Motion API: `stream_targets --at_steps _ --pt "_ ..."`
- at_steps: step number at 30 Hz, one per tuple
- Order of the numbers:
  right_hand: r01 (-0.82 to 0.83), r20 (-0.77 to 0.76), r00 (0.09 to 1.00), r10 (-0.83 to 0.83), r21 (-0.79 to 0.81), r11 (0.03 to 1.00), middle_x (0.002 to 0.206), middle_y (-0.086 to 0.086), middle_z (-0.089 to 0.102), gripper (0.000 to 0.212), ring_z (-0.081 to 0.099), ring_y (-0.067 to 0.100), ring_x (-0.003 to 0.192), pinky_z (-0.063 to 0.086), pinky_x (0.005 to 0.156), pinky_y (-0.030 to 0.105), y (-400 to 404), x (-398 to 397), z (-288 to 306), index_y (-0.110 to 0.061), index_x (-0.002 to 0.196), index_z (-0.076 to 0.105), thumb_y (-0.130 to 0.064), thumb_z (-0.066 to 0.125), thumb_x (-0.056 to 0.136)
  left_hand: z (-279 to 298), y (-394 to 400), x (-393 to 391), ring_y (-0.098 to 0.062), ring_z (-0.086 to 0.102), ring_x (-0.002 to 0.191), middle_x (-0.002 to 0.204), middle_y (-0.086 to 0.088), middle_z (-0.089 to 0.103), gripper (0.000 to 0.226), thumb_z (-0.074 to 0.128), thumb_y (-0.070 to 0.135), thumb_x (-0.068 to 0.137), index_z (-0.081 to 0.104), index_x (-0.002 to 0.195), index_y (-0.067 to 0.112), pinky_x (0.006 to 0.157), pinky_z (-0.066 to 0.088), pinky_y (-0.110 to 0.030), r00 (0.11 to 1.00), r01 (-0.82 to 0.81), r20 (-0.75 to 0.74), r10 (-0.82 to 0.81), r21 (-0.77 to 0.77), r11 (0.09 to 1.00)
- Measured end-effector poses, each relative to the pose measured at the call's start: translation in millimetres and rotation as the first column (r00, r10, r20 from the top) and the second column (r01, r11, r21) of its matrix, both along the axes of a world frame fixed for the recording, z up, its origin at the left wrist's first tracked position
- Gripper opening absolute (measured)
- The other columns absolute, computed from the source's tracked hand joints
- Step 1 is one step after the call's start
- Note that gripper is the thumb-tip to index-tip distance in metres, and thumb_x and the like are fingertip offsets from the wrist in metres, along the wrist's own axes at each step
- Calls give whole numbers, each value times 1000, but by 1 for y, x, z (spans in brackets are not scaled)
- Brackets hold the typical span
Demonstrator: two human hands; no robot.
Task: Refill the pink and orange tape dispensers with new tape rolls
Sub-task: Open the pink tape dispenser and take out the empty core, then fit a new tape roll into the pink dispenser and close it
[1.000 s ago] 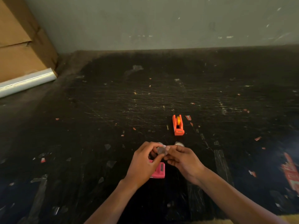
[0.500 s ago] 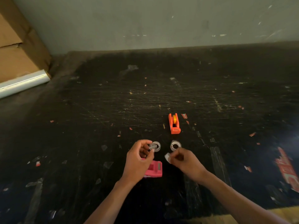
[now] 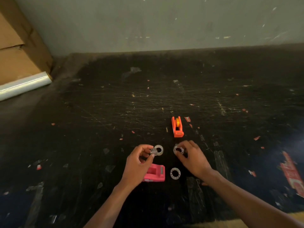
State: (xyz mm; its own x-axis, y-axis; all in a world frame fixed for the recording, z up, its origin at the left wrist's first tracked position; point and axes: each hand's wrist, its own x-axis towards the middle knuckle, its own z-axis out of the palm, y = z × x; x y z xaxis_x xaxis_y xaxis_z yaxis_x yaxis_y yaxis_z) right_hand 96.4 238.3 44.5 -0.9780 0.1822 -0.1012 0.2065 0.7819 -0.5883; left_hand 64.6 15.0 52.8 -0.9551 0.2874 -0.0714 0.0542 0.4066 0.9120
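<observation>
A small orange plastic tape dispenser is seen standing on the scratched black table, a little beyond the hands, with a yellowish roll seated in its cradle; whether that roll is a new one cannot be told, so this half of the task is judged either done or untouched. The pink plastic tape dispenser lies nearer, partly hidden behind the left hand, and its cradle appears empty, so its refill is judged still outstanding. A small clear plastic hub piece is pinched between the thumb and fingertips of the left hand, just above a clear tape roll that lies flat on the table. A second clear tape roll is grasped by the curled fingers of the right hand at table level, just right of the first. A third clear ring, possibly a spent core, lies flat just right of the pink dispenser. What is left, by this reading, is for the hub to be fitted into a fresh roll and the roll to be seated in the pink dispenser, and perhaps the same for the orange one.
</observation>
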Motion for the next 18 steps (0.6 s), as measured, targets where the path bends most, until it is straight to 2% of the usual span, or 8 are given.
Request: stream_targets --at_steps 3,6,8,10,14,16,18 --pt "79 143 986 -89 70 994 137 6 46 59 45 25 130 46 104 39 -1 -20 5 -23 140 45 -45 65 89 2 3 -2 3 63 99 107 13 66 29 69 16 91 62 110 36 81 52 -17 1000 16 12 -16 10 1000" --pt "51 291 952 -97 162 986 144 9 39 75 38 28 135 42 108 42 -7 -34 6 -21 146 37 -52 67 85 5 7 -3 7 61 98 106 14 66 28 68 16 91 62 108 38 78 51 -10 999 19 34 -20 22 1000" --pt "10 318 945 -75 201 979 144 9 39 71 39 28 134 42 108 42 -9 -39 3 -20 145 40 -47 69 85 6 8 -3 7 61 98 105 14 67 28 68 16 92 61 107 39 79 50 -8 999 18 39 -20 34 999" --pt "-26 281 959 -32 202 979 143 7 42 57 41 26 132 43 107 40 -9 -39 0 -22 140 48 -38 68 89 7 9 -2 7 62 97 104 14 67 29 69 16 91 61 106 39 79 49 -6 999 16 40 -18 45 999" --pt "-35 125 992 28 57 998 137 1 51 41 52 18 123 46 99 29 -6 -33 1 -25 131 58 -30 66 92 6 7 -2 8 62 96 104 13 67 28 69 16 91 62 106 38 81 49 -6 999 7 46 -9 63 998" --pt "-34 44 998 38 -101 994 127 -5 58 36 57 10 115 45 90 19 -7 -29 5 -26 128 59 -28 66 92 6 7 -3 8 62 97 104 14 68 27 69 17 91 62 107 37 82 49 -6 999 2 51 -5 72 997" --pt "-29 -12 1000 27 -276 961 116 -12 64 33 62 3 108 49 87 18 -9 -23 12 -29 125 61 -27 67 92 6 9 -5 8 62 98 105 14 68 26 70 18 91 63 107 36 81 48 -5 999 -1 48 -3 81 997"
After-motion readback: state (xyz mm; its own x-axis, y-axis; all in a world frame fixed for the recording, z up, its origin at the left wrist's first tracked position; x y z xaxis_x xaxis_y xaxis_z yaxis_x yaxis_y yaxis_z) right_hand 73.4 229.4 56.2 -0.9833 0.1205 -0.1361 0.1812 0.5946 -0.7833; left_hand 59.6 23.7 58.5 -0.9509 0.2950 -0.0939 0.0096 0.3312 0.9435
